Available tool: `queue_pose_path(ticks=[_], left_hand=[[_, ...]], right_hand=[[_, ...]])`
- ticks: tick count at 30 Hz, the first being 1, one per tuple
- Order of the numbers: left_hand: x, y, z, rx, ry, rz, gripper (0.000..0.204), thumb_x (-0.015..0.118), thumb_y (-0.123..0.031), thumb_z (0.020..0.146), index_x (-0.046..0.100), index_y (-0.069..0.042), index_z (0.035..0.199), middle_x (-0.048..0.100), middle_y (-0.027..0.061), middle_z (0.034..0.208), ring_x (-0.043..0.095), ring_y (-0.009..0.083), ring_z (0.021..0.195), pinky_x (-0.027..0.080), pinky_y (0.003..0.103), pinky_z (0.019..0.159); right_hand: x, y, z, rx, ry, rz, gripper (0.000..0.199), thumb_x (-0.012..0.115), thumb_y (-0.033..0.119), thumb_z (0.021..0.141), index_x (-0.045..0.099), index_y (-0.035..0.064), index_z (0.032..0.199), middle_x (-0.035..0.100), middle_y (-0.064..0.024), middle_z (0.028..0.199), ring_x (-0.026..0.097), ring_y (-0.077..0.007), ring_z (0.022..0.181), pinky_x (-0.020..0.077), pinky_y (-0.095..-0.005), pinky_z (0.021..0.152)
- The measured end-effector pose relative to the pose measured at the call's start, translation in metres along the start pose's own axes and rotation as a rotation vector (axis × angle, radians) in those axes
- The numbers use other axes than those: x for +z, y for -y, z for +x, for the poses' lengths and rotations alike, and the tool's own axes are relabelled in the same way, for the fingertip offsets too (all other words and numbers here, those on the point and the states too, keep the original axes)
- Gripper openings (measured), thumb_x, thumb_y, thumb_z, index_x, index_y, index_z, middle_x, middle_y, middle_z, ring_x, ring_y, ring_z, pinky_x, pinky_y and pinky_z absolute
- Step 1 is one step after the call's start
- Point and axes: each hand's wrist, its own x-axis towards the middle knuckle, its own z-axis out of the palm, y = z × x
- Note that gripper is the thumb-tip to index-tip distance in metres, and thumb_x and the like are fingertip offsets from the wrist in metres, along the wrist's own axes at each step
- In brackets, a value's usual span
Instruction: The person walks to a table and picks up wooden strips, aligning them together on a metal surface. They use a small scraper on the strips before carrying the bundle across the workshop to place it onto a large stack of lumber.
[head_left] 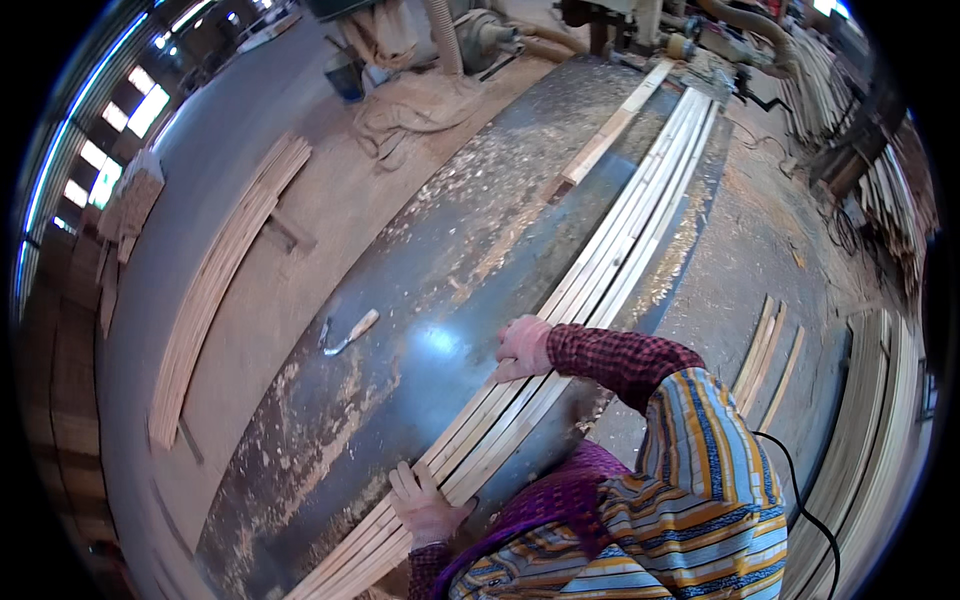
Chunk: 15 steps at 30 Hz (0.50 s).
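we lay the left hand (428, 505) flat, fingers spread, on the wooden slats (590, 275), the right hand (522, 347) curled over their edge, fingertips hidden, counter (400, 290) beneath.

A single head-worn fisheye view looks steeply down from close above the bench (420, 300), which runs from lower left to upper right. Straight edges bow toward the dark rim. The wearer's sleeves enter at lower centre.
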Motion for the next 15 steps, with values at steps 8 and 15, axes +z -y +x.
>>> queue_pose_path(ticks=[8, 15], left_hand=[[0.030, 0.033, -0.012, -0.159, 0.050, -0.199, 0.118, 0.093, -0.057, 0.056, 0.045, -0.007, 0.151, 0.040, 0.0211, 0.157, 0.040, 0.0388, 0.141, 0.032, 0.056, 0.117], [0.005, 0.060, 0.001, 0.052, 0.250, -0.121, 0.118, 0.087, -0.063, 0.062, 0.039, -0.007, 0.154, 0.046, 0.0220, 0.146, 0.039, 0.0382, 0.141, 0.022, 0.056, 0.122]], right_hand=[[0.015, 0.004, 0.018, -0.099, -0.264, 0.035, 0.043, 0.070, 0.052, 0.086, 0.079, 0.0104, 0.090, 0.069, -0.0133, 0.087, 0.065, -0.0349, 0.090, 0.0521, -0.0482, 0.081], [0.026, 0.006, 0.016, -0.132, -0.176, -0.018, 0.039, 0.063, 0.045, 0.092, 0.077, 0.0078, 0.093, 0.067, -0.0212, 0.099, 0.062, -0.0427, 0.100, 0.0496, -0.0533, 0.088]])
